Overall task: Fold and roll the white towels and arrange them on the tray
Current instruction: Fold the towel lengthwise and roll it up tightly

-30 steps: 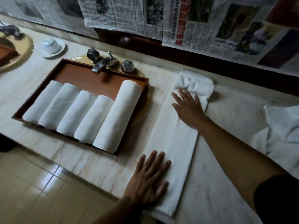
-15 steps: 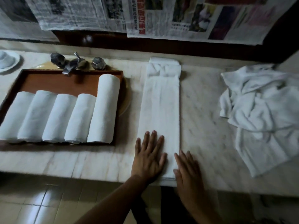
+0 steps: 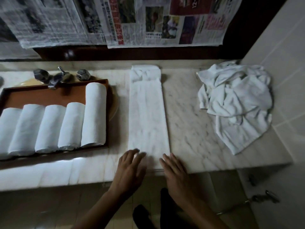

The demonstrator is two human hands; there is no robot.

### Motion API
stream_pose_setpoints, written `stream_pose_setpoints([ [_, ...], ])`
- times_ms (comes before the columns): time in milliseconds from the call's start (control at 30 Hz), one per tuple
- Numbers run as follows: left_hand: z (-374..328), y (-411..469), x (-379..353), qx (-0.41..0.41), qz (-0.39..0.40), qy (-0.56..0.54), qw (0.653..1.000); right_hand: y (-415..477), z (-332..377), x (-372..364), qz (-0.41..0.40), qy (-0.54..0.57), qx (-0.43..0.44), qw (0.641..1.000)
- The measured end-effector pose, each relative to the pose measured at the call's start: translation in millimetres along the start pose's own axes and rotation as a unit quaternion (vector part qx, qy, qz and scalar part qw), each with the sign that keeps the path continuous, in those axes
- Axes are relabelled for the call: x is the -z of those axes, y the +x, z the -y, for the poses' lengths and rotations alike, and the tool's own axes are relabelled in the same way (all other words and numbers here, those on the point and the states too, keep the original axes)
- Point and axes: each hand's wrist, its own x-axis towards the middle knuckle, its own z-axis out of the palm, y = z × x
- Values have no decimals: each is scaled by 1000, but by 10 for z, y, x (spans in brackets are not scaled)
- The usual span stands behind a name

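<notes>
A white towel, folded into a long narrow strip, lies on the marble counter and runs from the back wall to the front edge. Its far end is bunched up. My left hand and my right hand are at the strip's near end, fingers spread and only slightly bent, fingertips at the towel's edge. Neither hand grips anything. Left of the strip, a brown wooden tray holds several rolled white towels side by side.
A heap of unfolded white towels lies at the counter's right end against the tiled wall. A metal tap with two handles stands behind the tray. Newspaper sheets hang on the back wall. Below is the tiled floor.
My right hand has come back from the towel's far end to its near end beside my left hand. My left hand has slid back to the near edge. The view has swung right.
</notes>
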Motion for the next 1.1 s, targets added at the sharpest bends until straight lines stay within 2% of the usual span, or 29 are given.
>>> stream_pose_setpoints([
  [100,176,-278,-16,-83,74,37,993,-85,-31,-44,-10,7,54,998],
  [167,317,-305,-30,-111,108,50,987,-121,-84,-81,-11,13,65,998],
  [333,287,-295,131,-58,143,14,988,-95,-89,-60,-14,28,57,998],
  [567,229,-331,241,-68,137,6,988,-46,-75,94,-28,20,65,997],
  [767,236,-354,244,-59,140,25,988,-4,-58,185,-11,-2,30,999],
  [933,231,-370,182,-16,113,29,993,27,-19,223,29,8,-19,999],
  [1100,230,-316,291,112,78,-27,990,117,-9,341,67,15,-49,996],
])
